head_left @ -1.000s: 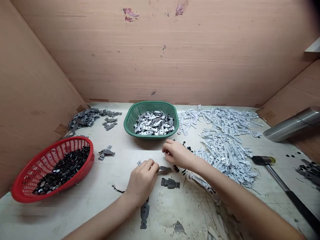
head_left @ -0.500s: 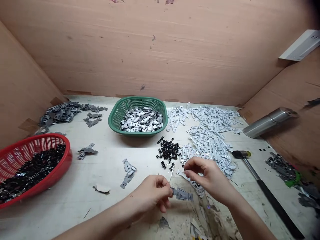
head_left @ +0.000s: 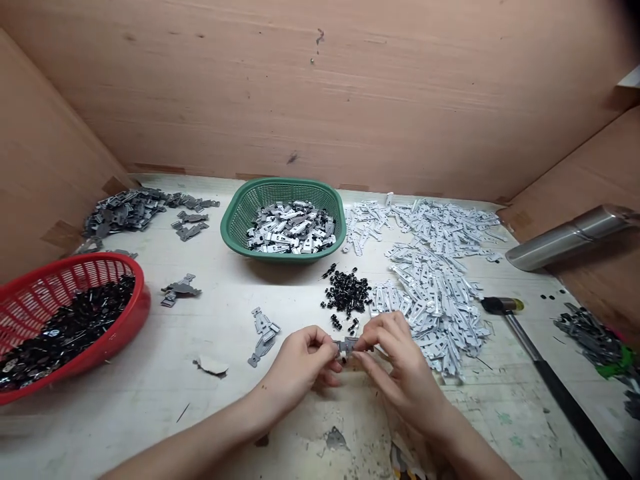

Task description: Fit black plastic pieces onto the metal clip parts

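Observation:
My left hand [head_left: 303, 363] pinches a small grey stamped metal plate [head_left: 345, 345] by its left end, low over the front of the table. The fingertips of my right hand [head_left: 403, 367] close on the plate's right end; whether they also hold a small black piece is hidden. Just behind the plate lies a pile of small black pieces [head_left: 347, 292]. White stamped metal parts [head_left: 435, 293] spread out behind and to the right of my right hand. Two loose grey plates [head_left: 264, 337] rest left of my left hand.
A green basket [head_left: 231, 235] holds white parts; a red basket [head_left: 143, 297] at left holds dark ones. Grey plates [head_left: 127, 213] are heaped far left. At right lie a hammer [head_left: 560, 393] and a leaning metal cylinder [head_left: 565, 243]. Cardboard walls [head_left: 240, 87] enclose the table.
My right hand has come left from beside the white parts to the grey plate's right end. The plate has risen slightly between both hands. The view has shifted a little.

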Tool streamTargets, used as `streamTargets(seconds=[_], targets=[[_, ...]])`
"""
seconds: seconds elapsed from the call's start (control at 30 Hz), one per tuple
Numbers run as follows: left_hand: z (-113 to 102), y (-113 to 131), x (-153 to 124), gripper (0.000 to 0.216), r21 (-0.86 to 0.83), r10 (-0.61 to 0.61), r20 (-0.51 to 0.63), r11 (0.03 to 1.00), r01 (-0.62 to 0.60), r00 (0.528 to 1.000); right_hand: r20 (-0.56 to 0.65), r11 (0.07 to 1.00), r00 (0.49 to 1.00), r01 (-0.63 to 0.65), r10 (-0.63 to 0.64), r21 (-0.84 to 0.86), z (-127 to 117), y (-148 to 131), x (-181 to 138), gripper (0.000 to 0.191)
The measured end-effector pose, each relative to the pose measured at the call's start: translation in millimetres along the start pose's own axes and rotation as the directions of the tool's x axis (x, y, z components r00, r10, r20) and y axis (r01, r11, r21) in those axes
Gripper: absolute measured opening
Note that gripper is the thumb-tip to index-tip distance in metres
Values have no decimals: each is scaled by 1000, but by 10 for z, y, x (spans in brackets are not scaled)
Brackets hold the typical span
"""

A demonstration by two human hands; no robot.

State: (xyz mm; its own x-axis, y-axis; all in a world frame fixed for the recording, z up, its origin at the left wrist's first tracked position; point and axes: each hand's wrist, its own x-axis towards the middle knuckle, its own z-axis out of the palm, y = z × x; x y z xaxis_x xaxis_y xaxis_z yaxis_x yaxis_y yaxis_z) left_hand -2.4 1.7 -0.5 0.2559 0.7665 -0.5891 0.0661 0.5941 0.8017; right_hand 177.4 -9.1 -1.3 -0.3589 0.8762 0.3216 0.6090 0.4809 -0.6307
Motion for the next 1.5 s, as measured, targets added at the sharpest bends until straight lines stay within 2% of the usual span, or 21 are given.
streamTargets(seconds=[0.1, 0.2, 0.27, 0.4, 0.47, 0.53, 0.63, 0.7, 0.77, 0.87, 1.0, 1.07, 1.17, 1.3, 1.5], targets=[[-81, 42, 29, 20, -41, 54, -51, 998, -56, 997, 26, 999, 1000, -17, 16, 39, -98, 48, 0, 4], [-161, 85, 57, 20, -85, 119, -125, 988, -130, 985, 216, 996, 976, -30, 12, 78, -55, 40, -27, 3], [-180, 101, 59, 19, -107, 139, -142, 982, -155, 980, 284, 1000, 959, -15, 17, -10, 92, 16, -57, 10], [-133, 93, 29, 18, -128, 133, -96, 981, -145, 986, 186, 947, 983, 60, 0, -316, 431, -14, -100, 15], [-100, 76, 14, 17, -152, 114, -65, 981, -123, 991, 162, 927, 987, 71, -12, -369, 458, -11, -103, 17], [-79, 54, 6, 18, -187, 100, -52, 976, -108, 994, 165, 943, 986, 31, 25, -330, 340, 6, -92, 15], [-66, 9, 3, 17, -205, 79, -44, 975, -87, 996, 108, 971, 985, -105, 131, -215, 6, 62, -63, 12], [-54, -26, -1, 16, -165, 49, -6, 985, -50, 999, 61, 974, 976, -200, 207, -105, -190, 101, -46, 8], [-32, -58, -11, 16, -106, 23, 40, 994, -19, 999, 67, 967, 967, -250, 248, 38, -285, 112, -37, 4], [13, -88, -23, 17, -35, -5, 57, 999, 7, 998, 84, 965, 978, -201, 189, 168, -230, 61, -32, 5], [45, -94, -16, 19, -7, -49, 42, 999, 49, 998, -5, 996, 1000, -2, 2, 93, -22, -18, -22, 10], [44, -94, -5, 18, -12, -48, 35, 999, 49, 998, -42, 997, 998, 39, -36, 65, 35, -15, -15, 11], [34, -96, 12, 15, -14, -34, 20, 999, 34, 999, -49, 995, 999, -1, 5, 96, 33, 12, -4, 11], [28, -98, 26, 14, 5, -27, 12, 1000, 27, 1000, -1, 988, 1000, -23, 24, 150, 21, -14, -7, 14], [52, -79, 12, 12, -3, -19, 10, 1000, 19, 1000, -47, 998, 997, -66, 67, 23, 146, -72, -38, 11]])
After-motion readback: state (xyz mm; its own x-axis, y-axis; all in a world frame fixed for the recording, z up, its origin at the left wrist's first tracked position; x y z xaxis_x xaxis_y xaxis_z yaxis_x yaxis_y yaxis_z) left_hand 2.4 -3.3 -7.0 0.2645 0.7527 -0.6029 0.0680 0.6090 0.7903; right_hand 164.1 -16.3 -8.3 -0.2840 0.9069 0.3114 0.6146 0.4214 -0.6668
